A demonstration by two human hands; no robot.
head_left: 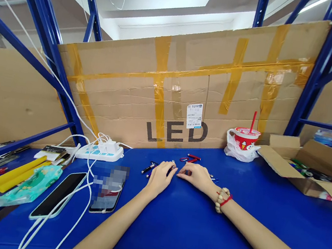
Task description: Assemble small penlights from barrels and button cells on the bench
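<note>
My left hand (pixel 160 178) rests over the blue tabletop with its fingers bent together. At its fingertips is a small shiny metallic piece (pixel 173 165), too small to name. My right hand (pixel 197 178), with a beaded bracelet (pixel 220 200) on the wrist, is just to the right, apart from the left. Its thumb and fingers are pinched; what they hold, if anything, does not show. Beside my left hand lies a black pen-like tube (pixel 147 169) with blue pieces near it. Red tubes (pixel 194 158) lie beyond my hands. Small blue-and-silver bits (pixel 214 179) lie partly behind my right hand.
A power strip (pixel 99 152) with white cables stands at the back left. Two phones (pixel 58 196) lie left of my arm. A red-and-white cup (pixel 245 139) in a plastic bag and an open cardboard box (pixel 307 179) are at right. Taped cardboard (pixel 125 106) walls the back.
</note>
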